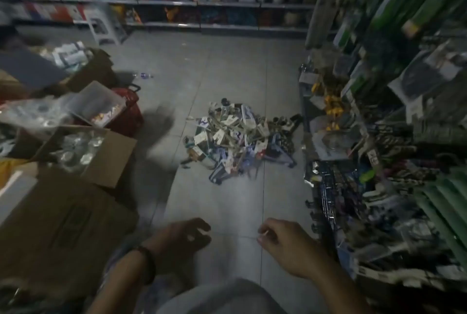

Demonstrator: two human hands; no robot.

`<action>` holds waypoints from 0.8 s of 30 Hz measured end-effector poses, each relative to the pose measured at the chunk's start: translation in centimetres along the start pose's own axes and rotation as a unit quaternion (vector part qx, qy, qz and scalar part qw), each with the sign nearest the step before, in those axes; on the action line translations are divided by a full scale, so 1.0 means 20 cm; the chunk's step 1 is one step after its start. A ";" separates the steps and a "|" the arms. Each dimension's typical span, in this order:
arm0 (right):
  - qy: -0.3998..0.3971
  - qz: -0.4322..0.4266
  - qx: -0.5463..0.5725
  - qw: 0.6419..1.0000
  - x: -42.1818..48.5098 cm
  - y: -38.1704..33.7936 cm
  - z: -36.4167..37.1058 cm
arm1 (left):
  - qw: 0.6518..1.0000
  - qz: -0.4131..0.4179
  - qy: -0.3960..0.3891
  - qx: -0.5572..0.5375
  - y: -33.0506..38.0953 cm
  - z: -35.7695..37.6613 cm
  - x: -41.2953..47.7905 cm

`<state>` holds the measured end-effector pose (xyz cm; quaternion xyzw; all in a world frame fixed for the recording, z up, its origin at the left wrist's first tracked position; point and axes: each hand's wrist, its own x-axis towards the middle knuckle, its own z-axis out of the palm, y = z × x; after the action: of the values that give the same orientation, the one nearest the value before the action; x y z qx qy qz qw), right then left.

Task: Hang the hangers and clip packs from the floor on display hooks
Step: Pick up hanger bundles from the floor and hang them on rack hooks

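Low in view the left hand point(185, 236), a dark band point(149, 265) on its wrist, hangs over the tiled floor point(227, 207) with fingers loosely curled and apart, holding nothing; the right hand point(285, 241) beside it has its fingers curled in, thumb close to forefinger, and in this dim blur I cannot tell whether they pinch anything. Both are well apart from the pile of hangers and clip packs point(240, 139), which lies mid-floor, near the foot of the display rack point(379, 187) along the floor's right edge; its single packs are hard to tell apart. Cardboard boxes point(63, 225) and a red basket point(131, 108) crowd the left edge; a white stool point(103, 28) and stocked shelves point(202, 2) stand at the far edge
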<state>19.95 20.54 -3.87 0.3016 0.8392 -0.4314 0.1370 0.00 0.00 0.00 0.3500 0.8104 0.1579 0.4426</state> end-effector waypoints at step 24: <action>-0.001 0.097 -0.028 0.995 1.38 -0.25 -0.64 | 0.998 0.021 -0.063 0.002 -0.19 -0.94 1.36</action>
<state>-4.38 39.42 -6.68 0.3774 0.8176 -0.3924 0.1874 -27.12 17.60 -8.10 0.3774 0.7737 0.1431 0.4883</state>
